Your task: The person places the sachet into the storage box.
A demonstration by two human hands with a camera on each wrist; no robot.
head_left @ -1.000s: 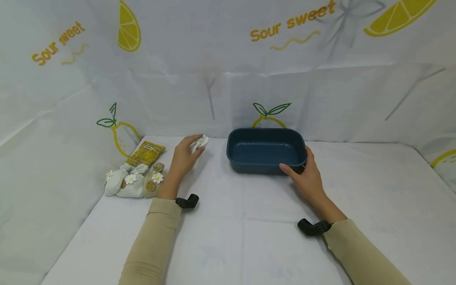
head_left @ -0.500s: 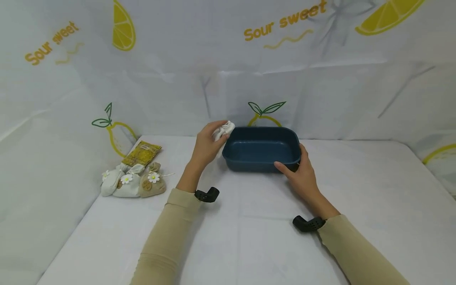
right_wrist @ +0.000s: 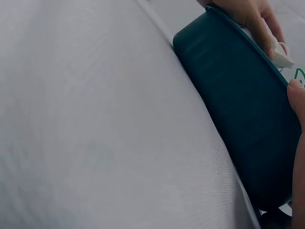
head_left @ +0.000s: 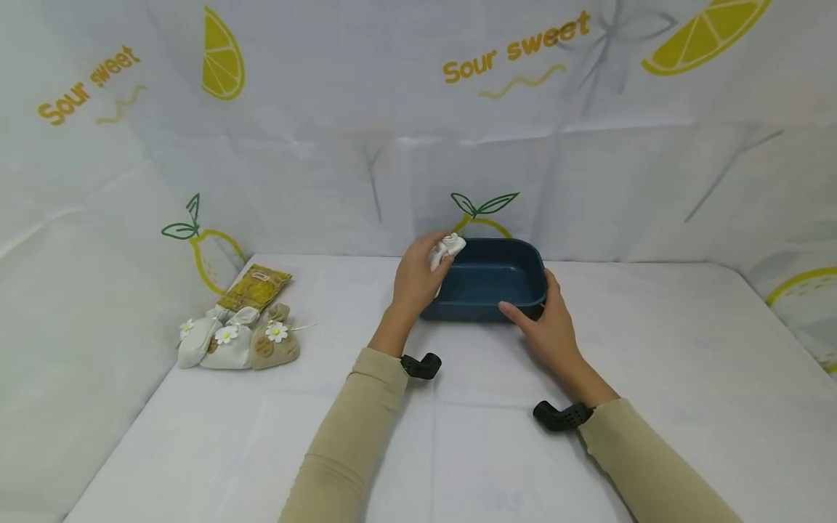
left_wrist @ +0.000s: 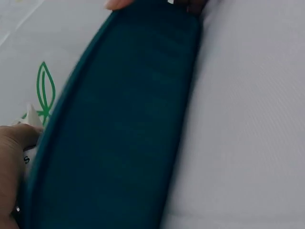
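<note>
Mid-frame, the left hand (head_left: 415,280) grips a white pouch (head_left: 449,248) over the blue basin's (head_left: 500,280) left end, not yet released; the right hand (head_left: 554,333) holds its right end. Leftward, three daisy-trimmed pouches (head_left: 229,354) and a yellow packet (head_left: 255,288) apparently remain.

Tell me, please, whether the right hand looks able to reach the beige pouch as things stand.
Probably not directly: the right hand grips the right end of the blue container, and the left forearm lies between that hand and the beige pouch at the left.
</note>
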